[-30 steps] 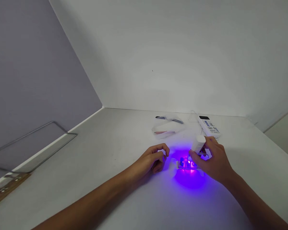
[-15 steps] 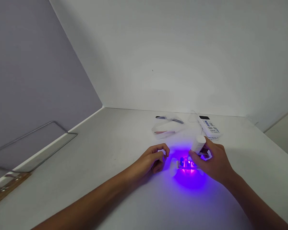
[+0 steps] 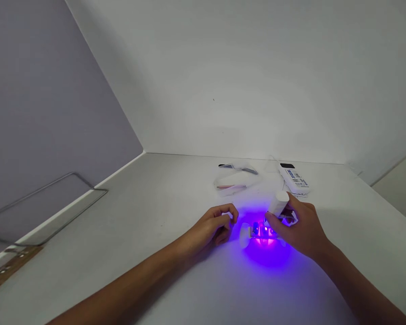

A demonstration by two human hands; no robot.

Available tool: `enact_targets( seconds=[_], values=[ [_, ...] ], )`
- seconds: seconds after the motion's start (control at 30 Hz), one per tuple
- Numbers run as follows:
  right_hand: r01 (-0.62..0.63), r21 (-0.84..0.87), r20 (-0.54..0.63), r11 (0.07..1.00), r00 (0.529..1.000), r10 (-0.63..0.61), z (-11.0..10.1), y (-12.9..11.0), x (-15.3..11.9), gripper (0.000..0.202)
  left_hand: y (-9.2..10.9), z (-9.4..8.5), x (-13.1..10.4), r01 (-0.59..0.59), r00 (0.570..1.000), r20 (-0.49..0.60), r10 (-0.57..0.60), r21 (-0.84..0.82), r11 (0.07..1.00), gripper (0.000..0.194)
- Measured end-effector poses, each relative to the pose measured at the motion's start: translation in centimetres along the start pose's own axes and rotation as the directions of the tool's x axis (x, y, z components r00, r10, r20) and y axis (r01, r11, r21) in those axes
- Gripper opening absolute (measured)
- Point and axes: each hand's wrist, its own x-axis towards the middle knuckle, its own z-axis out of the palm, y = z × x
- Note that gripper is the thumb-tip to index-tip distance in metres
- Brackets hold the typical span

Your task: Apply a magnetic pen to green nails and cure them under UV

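Note:
My right hand [image 3: 304, 228] grips a white cylindrical UV torch [image 3: 279, 204], tilted with its lower end toward the table. Purple-blue light spills from it onto a small pale holder [image 3: 254, 232] lying just below. Small dark blue pieces show in that holder, and a rounded white end sticks out at its left. What the holder is, the glare and my fingers do not let me make out. To the left of it, apart from it, my left hand [image 3: 214, 225] rests on the table with its fingers curled in. Nothing shows between those fingers.
Clear safety glasses [image 3: 237, 168] lie behind my hands, with a thin pinkish stick [image 3: 228, 186] nearby. A white printed box [image 3: 295, 178] with a dark end lies at the back right. At left are a bent metal wire frame [image 3: 71, 174] and a brown clipboard [image 3: 15, 268].
The view has shifted very slightly. Both hands and the lit UV torch keep practically the same places.

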Motion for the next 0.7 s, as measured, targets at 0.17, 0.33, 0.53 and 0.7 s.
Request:
enact_targets(
  seconds=[0.17, 0.33, 0.53, 0.7],
  values=[
    [-0.009, 0.002, -0.007, 1.000, 1.000, 0.009, 0.07, 0.15, -0.04, 0.015, -0.13, 0.09, 0.03, -0.010, 0.999, -0.033, 0.010, 0.010, 1.000, 0.010],
    [-0.005, 0.008, -0.009, 1.000, 1.000, 0.005, 0.07, 0.04, -0.04, 0.013, 0.05, 0.30, 0.01, -0.015, 0.999, -0.029, 0.014, -0.016, 1.000, 0.016],
    [-0.006, 0.002, 0.005, 1.000, 1.000, 0.006, 0.03, -0.04, -0.04, 0.015, -0.10, 0.11, 0.04, -0.009, 1.000, 0.016, 0.011, -0.070, 0.997, 0.011],
    [-0.001, 0.005, 0.013, 1.000, 1.000, 0.001, 0.05, 0.17, -0.03, 0.015, -0.10, 0.20, 0.18, -0.020, 1.000, 0.018, 0.022, -0.069, 0.997, 0.005]
  ],
)
